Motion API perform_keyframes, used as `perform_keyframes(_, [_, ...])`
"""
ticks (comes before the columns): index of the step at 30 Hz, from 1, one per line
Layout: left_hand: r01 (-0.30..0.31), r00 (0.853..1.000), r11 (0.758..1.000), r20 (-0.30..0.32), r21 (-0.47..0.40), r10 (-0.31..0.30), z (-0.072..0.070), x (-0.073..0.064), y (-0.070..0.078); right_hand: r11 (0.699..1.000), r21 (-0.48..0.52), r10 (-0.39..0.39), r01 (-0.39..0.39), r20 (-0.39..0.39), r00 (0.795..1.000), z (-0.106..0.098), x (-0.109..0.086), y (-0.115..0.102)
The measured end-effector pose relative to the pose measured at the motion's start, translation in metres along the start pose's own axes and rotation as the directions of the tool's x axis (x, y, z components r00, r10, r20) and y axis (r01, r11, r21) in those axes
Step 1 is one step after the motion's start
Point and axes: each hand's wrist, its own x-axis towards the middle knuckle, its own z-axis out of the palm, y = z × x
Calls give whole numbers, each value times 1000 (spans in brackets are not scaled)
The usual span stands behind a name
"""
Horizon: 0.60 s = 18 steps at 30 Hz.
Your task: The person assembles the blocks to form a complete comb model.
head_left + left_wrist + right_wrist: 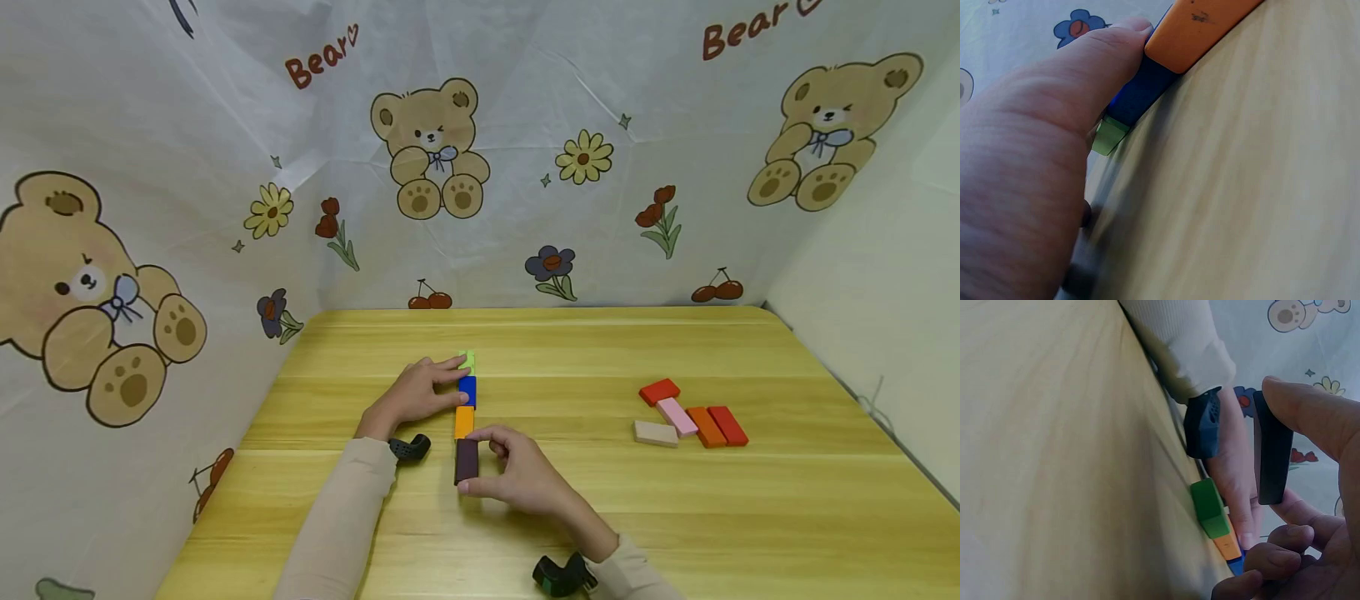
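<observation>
Between thumb and index fingertip, my right hand pinches a dark brown block by its two ends. In the right wrist view this dark block is held above the table, apart from a green block that it hides in the head view. The green block lies at the near end of a row with an orange block, a blue block and a light green block. My left hand rests beside the row, its extended fingers at the light green block and its thumb touching the blue one.
To the right on the wooden table lie loose blocks: a red one, a pink one, a beige one, an orange one and another red one. A bear-print cloth hangs behind the table.
</observation>
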Motion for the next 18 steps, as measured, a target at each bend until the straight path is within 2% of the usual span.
perform_keyframes(6, [13,1000,1000,8,-8,-13,1,1,0,1000,-26,-10,10,-13,1000,5,-2,5])
perform_keyframes(13, [15,1000,1000,3,-11,-15,1,1,2,984,-164,-76,64,-71,995,11,-3,9])
perform_keyframes(18, [13,1000,1000,6,-11,-13,0,1,3,974,-214,-94,76,-75,993,12,-4,9])
